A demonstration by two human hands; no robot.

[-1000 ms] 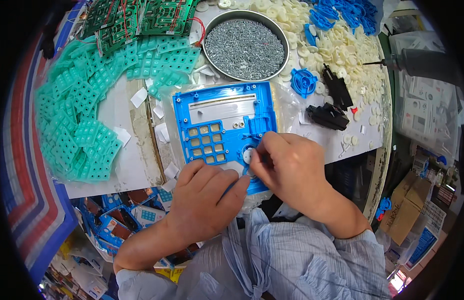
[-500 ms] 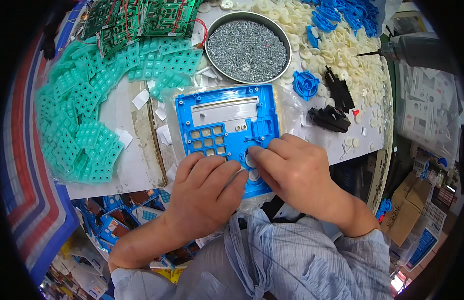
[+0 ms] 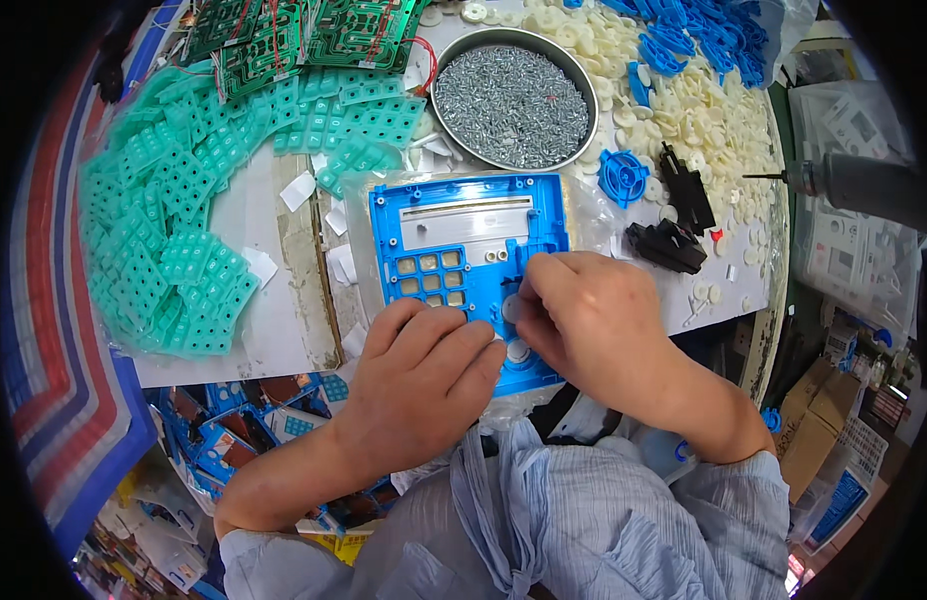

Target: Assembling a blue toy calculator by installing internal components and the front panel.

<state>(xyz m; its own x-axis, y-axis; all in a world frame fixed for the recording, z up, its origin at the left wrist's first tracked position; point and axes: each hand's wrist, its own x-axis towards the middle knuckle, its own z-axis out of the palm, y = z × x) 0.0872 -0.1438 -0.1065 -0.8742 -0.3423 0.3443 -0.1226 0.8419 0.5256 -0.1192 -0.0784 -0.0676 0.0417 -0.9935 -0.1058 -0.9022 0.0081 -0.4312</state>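
Blue plastic housing (image 3: 464,225), a flat panel with a long slot and a grid of square button holes, lies face down near the front edge of the counter (image 3: 254,330), between both hands. At the far left, a heap of teal rubber keypad mats (image 3: 174,220) curves along the counter, with a few small white paper scraps (image 3: 298,190) beside it. Above them, at the top, green circuit boards (image 3: 284,30) with red wires lie stacked.

The left hand (image 3: 419,380) lies palm down over the lower left part of the housing, its fingers (image 3: 464,345) spread flat and pressing on the panel, gripping nothing. Just right of it, the right hand (image 3: 594,320) is bent over the lower right part of the housing, its fingers (image 3: 534,290) pinched narrow on a small round white button (image 3: 511,308) at the panel; a second white button (image 3: 520,350) sits just below it.

Behind the housing stands a round metal pan (image 3: 514,100) full of small silver screws. Right of the pan, a spread of cream-white round buttons (image 3: 704,110) covers the counter, with blue plastic parts (image 3: 684,30) piled at the top and one blue ribbed disc (image 3: 624,177) near the housing's corner. Two black plastic pieces (image 3: 669,240) lie just beyond the right hand. At the far right, a grey power screwdriver (image 3: 864,185) points its bit leftward.
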